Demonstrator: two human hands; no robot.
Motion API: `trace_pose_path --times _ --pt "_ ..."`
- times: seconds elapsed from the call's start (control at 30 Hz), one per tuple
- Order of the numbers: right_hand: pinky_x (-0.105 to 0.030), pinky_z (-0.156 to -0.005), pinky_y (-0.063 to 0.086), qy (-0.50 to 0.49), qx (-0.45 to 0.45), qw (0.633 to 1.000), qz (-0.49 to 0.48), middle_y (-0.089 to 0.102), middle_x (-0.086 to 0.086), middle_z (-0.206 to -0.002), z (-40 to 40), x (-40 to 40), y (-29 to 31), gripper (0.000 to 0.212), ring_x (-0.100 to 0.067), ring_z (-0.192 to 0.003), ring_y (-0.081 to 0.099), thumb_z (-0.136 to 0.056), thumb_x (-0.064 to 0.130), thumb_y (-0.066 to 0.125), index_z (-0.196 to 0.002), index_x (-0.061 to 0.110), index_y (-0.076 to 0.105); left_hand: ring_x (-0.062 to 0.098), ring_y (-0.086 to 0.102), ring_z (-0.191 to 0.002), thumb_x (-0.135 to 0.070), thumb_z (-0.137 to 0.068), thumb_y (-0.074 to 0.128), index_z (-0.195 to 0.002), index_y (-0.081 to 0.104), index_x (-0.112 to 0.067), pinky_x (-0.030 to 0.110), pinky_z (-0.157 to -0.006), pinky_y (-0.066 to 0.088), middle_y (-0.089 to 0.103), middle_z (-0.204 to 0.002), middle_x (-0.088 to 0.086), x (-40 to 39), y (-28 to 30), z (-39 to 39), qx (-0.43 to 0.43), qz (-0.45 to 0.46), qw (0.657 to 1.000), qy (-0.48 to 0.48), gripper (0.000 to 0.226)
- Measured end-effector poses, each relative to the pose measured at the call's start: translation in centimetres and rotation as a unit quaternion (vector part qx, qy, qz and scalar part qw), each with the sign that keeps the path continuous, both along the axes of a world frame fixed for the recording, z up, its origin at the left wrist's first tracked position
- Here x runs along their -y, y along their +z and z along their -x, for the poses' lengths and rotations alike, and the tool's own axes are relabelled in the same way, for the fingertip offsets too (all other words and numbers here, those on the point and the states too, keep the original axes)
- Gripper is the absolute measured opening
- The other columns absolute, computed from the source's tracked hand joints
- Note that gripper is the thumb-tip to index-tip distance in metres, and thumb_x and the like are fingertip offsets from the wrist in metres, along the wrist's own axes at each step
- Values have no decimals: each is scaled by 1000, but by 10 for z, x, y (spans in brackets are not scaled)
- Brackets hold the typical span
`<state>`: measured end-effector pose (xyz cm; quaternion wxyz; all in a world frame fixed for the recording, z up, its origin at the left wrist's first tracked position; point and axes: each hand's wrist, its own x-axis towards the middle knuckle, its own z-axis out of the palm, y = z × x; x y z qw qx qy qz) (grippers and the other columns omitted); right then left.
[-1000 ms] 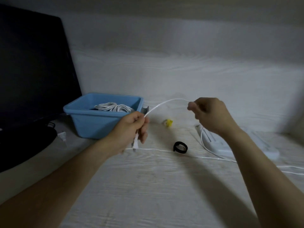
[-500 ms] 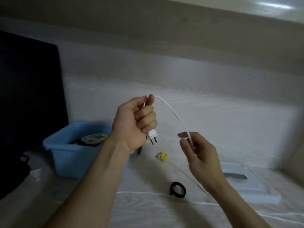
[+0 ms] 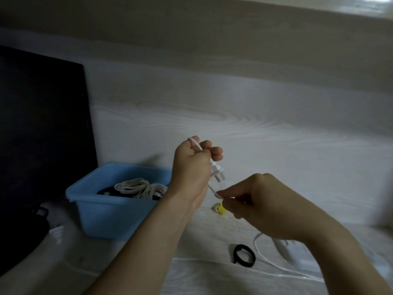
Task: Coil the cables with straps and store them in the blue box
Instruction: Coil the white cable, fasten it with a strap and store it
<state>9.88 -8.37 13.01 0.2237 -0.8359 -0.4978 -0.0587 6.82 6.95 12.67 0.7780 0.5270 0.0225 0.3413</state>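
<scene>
Clenched around the white cable (image 3: 196, 145), my left hand (image 3: 192, 167) was raised above the desk (image 3: 202, 271) with its grip closed tight, the cord looping over the top of the fist beside the thumb and the two-pin plug (image 3: 217, 169) hanging out under my curled fingers with its prongs angled down and to the right. My right hand (image 3: 261, 206) was lower and just to the right of it, its grip pinching the same cable between thumb and fingertips a short way below the plug, so a brief slanted run of cord lay between the two hands. From there the cable passed behind my right hand, showed again as a curve near my right wrist, and trailed in a thin pale line across the desk toward the right edge of the head view. A black strap (image 3: 244, 255) lay on the desk as a closed ring, below my right hand and touching nothing I held. A small yellow object (image 3: 219, 208) sat on the desk just behind my right fingertips; I could not tell what it was. To the left, the blue box (image 3: 110, 211) stood on the desk behind my left forearm, with coiled white cables (image 3: 140, 188) already bundled inside it along with something dark. A white flat device (image 3: 289, 252) lay partly hidden under my right forearm. A dark monitor (image 3: 42, 133) filled the left side, and pale wood-grain panelling (image 3: 234, 120) rose behind everything.
</scene>
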Motion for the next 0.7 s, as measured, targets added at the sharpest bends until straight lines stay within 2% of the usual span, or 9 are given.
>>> trace_pose_path --times 0.07,0.2,0.3,0.37,0.43,0.5,0.57,0.63,0.7 --pt "-17 -58 42 13 20 1000 -6 62 8 -64 7 7 7 23 -4 -61 56 -95 28 62 -113 37 73 5 68 -66 12 -96 42 -131 47 -12 24 -77 58 60 -89 1 3 -3 -2 -10 -37 999 6 43" --pt "-13 -65 44 20 42 999 -14 63 20 -79 7 20 10 20 3 -76 60 -91 28 69 -108 37 74 10 70 -78 22 -89 42 -118 55 -9 23 -78 57 68 -93 5 7 -10 -5 -1 -196 980 39 44" --pt "-16 -65 51 21 64 995 -74 67 29 -77 -3 33 15 13 0 -68 65 -82 30 76 -92 39 74 16 69 -65 26 -83 42 -112 61 2 27 -63 56 71 -79 9 9 -14 -1 -53 -262 963 -44 43" --pt "-22 -65 54 10 72 989 -126 70 22 -74 -12 41 19 12 -2 -66 67 -72 44 76 -82 38 73 22 61 -51 16 -77 45 -104 63 8 31 -51 47 69 -71 15 10 -16 2 -86 -280 949 -115 34" --pt "-20 -58 53 -2 64 981 -184 70 16 -68 -21 47 18 24 -2 -60 66 -62 52 77 -75 33 73 20 46 -41 -11 -78 55 -96 66 11 25 -45 35 60 -59 16 12 -16 6 -107 -271 925 -243 30" --pt "-13 -47 42 -5 44 975 -219 65 6 -57 -29 48 13 27 -3 -46 54 -59 50 81 -68 26 73 10 29 -37 -40 -90 47 -88 68 4 19 -40 25 42 -49 4 10 -16 9 -133 -219 892 -374 49" --pt "-14 -45 35 0 6 973 -233 61 -3 -52 -35 47 7 27 -5 -43 44 -65 48 80 -66 22 73 4 21 -37 -40 -93 47 -76 65 -7 18 -39 19 28 -48 -7 6 -19 8 -126 -175 885 -412 41" --pt "-15 -47 36 11 -23 969 -244 63 -3 -55 -40 42 1 25 -5 -45 45 -76 44 74 -71 20 75 3 20 -37 -27 -92 48 -68 57 -14 19 -38 20 23 -49 -9 2 -22 6 -108 -127 899 -404 29" --pt "-15 -50 38 29 -65 962 -264 65 1 -61 -42 34 -5 22 -4 -48 48 -86 37 67 -82 17 76 6 23 -40 -21 -92 46 -70 56 -14 22 -42 23 25 -52 -7 -3 -24 6 -99 -82 906 -404 25"
